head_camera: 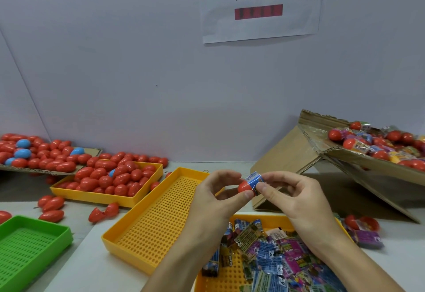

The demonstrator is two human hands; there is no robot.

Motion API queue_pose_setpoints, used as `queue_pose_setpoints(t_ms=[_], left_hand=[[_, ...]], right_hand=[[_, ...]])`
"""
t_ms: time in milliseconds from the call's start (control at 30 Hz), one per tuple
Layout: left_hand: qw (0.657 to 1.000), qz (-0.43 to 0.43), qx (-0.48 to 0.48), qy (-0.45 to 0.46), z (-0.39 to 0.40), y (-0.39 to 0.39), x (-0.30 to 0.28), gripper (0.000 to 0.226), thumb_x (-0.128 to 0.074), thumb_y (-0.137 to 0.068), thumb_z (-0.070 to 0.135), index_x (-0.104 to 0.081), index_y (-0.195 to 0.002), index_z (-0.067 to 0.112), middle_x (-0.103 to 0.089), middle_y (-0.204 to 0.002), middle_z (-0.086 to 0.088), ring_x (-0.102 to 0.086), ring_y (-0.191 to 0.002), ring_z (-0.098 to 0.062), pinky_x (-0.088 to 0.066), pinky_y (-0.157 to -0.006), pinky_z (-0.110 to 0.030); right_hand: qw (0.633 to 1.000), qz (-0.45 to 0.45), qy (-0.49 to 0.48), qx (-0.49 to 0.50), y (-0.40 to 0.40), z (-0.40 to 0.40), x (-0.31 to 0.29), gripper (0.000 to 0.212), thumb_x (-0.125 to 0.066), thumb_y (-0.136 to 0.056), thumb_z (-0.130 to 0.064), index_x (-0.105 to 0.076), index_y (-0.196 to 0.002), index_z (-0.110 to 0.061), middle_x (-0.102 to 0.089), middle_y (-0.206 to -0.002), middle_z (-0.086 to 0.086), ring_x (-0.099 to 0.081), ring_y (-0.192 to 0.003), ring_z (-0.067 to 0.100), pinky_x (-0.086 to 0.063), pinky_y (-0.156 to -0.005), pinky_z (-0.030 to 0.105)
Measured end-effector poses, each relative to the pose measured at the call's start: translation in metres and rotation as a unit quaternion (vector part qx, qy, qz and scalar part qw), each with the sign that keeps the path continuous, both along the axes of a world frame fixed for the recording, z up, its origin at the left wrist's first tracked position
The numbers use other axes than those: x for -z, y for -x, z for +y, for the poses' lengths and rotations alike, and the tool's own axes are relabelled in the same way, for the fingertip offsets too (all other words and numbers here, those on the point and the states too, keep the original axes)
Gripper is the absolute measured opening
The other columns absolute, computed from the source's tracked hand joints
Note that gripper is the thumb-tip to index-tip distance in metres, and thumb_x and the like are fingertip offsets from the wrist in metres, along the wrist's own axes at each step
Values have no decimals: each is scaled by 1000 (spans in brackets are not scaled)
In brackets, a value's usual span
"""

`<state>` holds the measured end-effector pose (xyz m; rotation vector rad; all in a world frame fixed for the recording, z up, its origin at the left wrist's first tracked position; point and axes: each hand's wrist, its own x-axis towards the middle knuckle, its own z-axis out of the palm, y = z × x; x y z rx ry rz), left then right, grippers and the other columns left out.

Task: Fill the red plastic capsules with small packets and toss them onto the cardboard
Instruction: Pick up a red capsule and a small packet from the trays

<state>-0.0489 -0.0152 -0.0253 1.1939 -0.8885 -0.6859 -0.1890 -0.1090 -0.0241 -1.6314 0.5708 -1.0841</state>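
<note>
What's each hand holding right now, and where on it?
Left hand grips a red capsule round its body; right hand pinches a blue packet by its lower end at the capsule's mouth.

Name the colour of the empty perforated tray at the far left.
Green tray, clearest in the head view.

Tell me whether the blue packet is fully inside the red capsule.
Not fully: the blue packet sticks out of the red capsule, pinched by the right hand.

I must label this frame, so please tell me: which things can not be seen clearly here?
Head view only:
- Red capsule: mostly covered by left hand fingers; open or closed, unclear.
- Blue packet: print too small; right hand hides its end.
- Packet tray: cut by bottom edge, forearms cover it.
- Cardboard pile: cut by right edge.
</note>
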Motion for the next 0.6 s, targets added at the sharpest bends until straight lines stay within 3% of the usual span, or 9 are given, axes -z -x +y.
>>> queue_pose_setpoints(t_ms=[133, 233, 433, 533, 600], left_hand=[[1000, -13, 9, 3, 0, -2, 1, 33, -83, -75, 3, -68, -101, 17, -75, -100, 1, -73, -95, -19, -58, -79, -29], [1000, -29, 5, 3, 1, -2, 0, 35, -84, -73, 3, -68, -100, 19, -74, -99, 2, -73, -95, -19, -58, -77, -27], [997, -80, -5, -8, 1, 0, -1, 38, -85, -71, 1, -66, -100, 19, -73, -98, 6, -71, -96, -13, -59, -77, -27], [995, -102, 0, -3, 1, 2, -2, 39, -84, -71, -4, -66, -99, 17, -72, -96, 3, -70, -94, -10, -56, -73, -18], [993, -115, -5, 0, 1, 4, -2, 39, -84, -71, -4, -66, -98, 17, -72, -96, 1, -69, -93, -7, -55, -72, -15]], right_hand=[[1000, 20, -9, -18, 2, -3, 1, 21, -78, -74, -24, -77, -96, -22, -74, -89, 6, -67, -87, 18, -55, -71, 19], [998, 33, -32, -49, 4, -4, 2, 23, -77, -78, -20, -76, -101, -21, -75, -93, 5, -69, -90, 20, -55, -71, 19], [994, 30, -93, -57, 3, -4, 1, 42, -70, -71, -55, -80, -97, -24, -75, -91, 5, -62, -87, 16, -44, -75, 33], [996, 29, -85, -12, -3, -1, 3, 40, -70, -66, -57, -80, -88, -25, -76, -84, -3, -66, -76, 2, -44, -68, 24], [995, 16, -101, 5, -5, -1, 5, 41, -71, -62, -55, -80, -87, -24, -76, -84, -3, -67, -80, 6, -46, -69, 27]])
